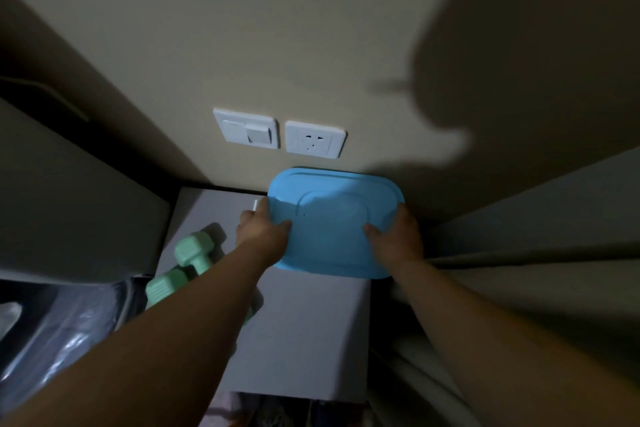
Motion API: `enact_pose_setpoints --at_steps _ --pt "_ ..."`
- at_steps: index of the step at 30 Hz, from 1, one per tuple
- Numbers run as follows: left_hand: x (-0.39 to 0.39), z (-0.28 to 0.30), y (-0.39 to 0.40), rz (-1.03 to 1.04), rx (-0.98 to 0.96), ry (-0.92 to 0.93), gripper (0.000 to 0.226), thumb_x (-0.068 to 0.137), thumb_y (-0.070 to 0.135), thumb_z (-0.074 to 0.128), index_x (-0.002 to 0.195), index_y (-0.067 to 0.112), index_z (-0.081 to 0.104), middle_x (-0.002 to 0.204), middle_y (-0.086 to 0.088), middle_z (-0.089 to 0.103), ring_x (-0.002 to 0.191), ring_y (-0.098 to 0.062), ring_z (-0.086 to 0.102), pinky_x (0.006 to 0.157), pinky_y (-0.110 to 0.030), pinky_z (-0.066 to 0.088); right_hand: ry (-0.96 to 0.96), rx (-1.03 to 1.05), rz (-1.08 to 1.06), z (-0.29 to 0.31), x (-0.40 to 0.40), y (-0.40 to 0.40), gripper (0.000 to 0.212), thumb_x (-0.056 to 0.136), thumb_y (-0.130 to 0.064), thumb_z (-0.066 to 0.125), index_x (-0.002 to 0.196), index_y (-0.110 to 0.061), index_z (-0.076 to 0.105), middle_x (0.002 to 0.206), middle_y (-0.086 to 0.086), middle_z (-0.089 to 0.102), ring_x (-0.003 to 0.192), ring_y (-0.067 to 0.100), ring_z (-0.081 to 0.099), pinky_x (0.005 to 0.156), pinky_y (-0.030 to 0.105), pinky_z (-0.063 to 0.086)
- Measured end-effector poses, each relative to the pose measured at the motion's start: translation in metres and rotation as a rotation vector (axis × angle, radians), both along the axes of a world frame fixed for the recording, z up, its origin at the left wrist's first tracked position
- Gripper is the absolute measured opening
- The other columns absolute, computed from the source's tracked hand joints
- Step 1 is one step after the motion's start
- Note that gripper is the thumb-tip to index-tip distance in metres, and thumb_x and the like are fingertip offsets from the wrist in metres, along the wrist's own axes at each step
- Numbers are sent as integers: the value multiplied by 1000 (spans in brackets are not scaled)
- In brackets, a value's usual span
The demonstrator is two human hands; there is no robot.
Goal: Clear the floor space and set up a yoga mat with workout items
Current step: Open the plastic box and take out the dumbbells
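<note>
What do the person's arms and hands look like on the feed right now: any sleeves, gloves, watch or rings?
Both forearms are bare up to the frame edge: no sleeves show. The left hand and right hand wear no gloves. No watch, band or ring is visible, though the dim light and blur could hide small items.

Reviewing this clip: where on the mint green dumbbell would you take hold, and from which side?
Grip the green dumbbell by the narrow bar between its two blocky heads, coming down from above. It lies flat on the grey cabinet top, so only its upper side is free. Its near end is hidden under the left forearm. Both the left hand and right hand are busy holding the blue lid.
</note>
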State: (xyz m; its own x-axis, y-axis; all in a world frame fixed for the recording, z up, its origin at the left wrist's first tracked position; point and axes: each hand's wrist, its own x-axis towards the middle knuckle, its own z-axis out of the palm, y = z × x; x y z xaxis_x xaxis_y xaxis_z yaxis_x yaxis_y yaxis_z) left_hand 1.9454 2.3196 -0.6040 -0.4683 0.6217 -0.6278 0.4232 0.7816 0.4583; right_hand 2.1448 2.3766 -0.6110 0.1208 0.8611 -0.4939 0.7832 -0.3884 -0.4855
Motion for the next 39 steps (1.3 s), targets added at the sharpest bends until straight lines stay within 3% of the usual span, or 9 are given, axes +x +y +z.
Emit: enact_pose_setpoints --at_steps 9,17,20,24,26,28,31,34,39 --pt "-3 0 -5 -84 2 65 67 93 37 53 150 25 20 137 -16 36 125 -37 41 105 -44 39 -59 7 -52 3 2 -6 70 80 -36 71 138 -13 40 134 16 50 123 34 49 99 39 42" --pt "-3 -1 -14 -126 12 113 68 94 44 48 151 26 16 138 -15 37 126 -34 40 104 -44 38 -72 -14 -4 -1 0 -7 69 86 -40 63 143 -16 33 142 15 44 128 34 45 103 39 39" --pt "-9 0 -5 -116 -6 81 69 91 42 55 149 25 21 137 -16 41 124 -36 45 101 -44 40 -107 -9 23 -3 0 -4 70 85 -43 63 142 -16 33 142 15 43 129 35 42 105 42 39" --pt "-9 3 -10 -106 -60 41 66 89 36 61 143 19 26 133 -17 45 117 -37 51 95 -44 45 -134 -31 -48 -4 8 -15 94 76 -46 73 148 -18 20 150 14 27 134 37 31 108 45 33" --pt "-6 3 -13 -102 -59 52 65 90 35 59 144 20 25 133 -16 43 118 -37 49 95 -45 45 -30 -117 -174 -8 13 -19 116 70 -51 78 152 -17 3 152 19 21 136 39 31 109 46 33" --pt "-6 2 -12 -99 -57 68 65 90 35 59 144 21 24 134 -16 43 118 -37 49 95 -46 45 85 -205 -256 -12 16 -17 125 67 -50 80 152 -10 -3 150 20 29 134 37 37 107 43 38" --pt "-7 1 -11 -79 -51 70 65 90 36 60 143 22 25 133 -16 43 117 -38 50 96 -47 46 88 -232 -254 -9 16 -11 120 64 -52 81 149 -5 10 143 19 40 126 36 47 102 45 44" --pt "-4 -1 -14 -56 -44 69 66 90 36 60 145 24 24 134 -16 39 120 -38 47 99 -49 44 -36 -105 -146 -6 11 -11 95 68 -48 80 139 -5 33 137 18 44 124 36 47 100 44 44" --pt "-3 -1 -18 -26 -14 109 71 88 39 61 147 25 23 142 -16 31 127 -39 40 106 -51 38 -87 -30 -117 2 5 -16 79 74 -43 77 133 -5 42 135 17 45 124 36 45 98 42 41"
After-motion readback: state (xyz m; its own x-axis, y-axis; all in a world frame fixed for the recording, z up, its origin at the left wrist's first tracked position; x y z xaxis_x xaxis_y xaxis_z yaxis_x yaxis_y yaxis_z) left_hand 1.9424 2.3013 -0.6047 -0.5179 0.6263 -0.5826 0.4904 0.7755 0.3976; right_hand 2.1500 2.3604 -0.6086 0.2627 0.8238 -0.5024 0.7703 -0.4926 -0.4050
